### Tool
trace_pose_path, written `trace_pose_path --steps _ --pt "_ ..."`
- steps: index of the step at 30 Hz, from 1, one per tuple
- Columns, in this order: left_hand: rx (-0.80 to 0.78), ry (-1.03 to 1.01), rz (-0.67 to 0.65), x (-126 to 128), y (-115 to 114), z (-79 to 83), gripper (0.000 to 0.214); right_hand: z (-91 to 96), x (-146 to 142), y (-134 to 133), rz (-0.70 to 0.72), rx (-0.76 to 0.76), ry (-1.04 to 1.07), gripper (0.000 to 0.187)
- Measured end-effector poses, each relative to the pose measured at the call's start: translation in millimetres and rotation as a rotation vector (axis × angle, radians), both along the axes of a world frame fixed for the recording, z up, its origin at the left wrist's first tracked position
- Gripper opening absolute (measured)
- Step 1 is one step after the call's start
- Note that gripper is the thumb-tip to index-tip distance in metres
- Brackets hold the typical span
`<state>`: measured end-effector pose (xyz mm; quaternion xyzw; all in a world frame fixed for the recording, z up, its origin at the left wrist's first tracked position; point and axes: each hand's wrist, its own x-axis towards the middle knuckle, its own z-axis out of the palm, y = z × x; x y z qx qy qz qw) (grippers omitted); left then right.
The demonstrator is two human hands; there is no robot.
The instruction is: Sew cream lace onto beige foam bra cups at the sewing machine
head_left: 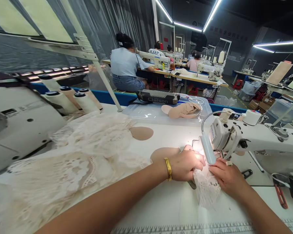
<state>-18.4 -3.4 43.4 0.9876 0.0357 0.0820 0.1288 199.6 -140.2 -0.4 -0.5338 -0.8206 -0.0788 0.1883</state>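
Note:
Under the sewing machine (227,136) and its lit lamp (207,148) lies a white lace piece (207,190), its scalloped end hanging toward me. My left hand (185,164), with a gold bracelet (168,169) at the wrist, is closed on the lace's left side, fingers curled. On the other side my right hand (228,175) has its fingertips on the lace close to the presser foot; its thumb is hidden. The needle point cannot be made out. Partly behind my left wrist is a beige oval pad (163,153).
A heap of cream lace (88,156) spreads over the table's left. Another beige pad (141,133) lies behind it. Further back, a plastic lid (146,112) bears beige pads (185,110). Thread cones (61,100) stand left; red-handled snips (280,195) lie right. A person (127,65) sits ahead.

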Motion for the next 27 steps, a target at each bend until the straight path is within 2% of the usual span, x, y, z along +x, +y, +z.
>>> trace_pose_path --steps 5,14,21,27 --pt "0.114 -0.027 -0.069 -3.3 -4.1 -1.2 0.019 2.9 -1.5 -1.0 0.044 0.014 0.027 0.031" --pt "0.101 -0.064 0.023 -0.1 4.1 -8.4 0.014 -2.4 8.1 -2.0 -0.084 0.011 0.003 0.028" --pt "0.072 -0.088 0.041 3.9 9.1 -6.9 0.018 -1.2 6.3 4.2 -0.154 0.276 0.001 0.027" --pt "0.068 -0.091 0.041 2.9 7.2 -9.0 0.021 1.4 4.7 3.7 -0.169 0.182 0.068 0.025"
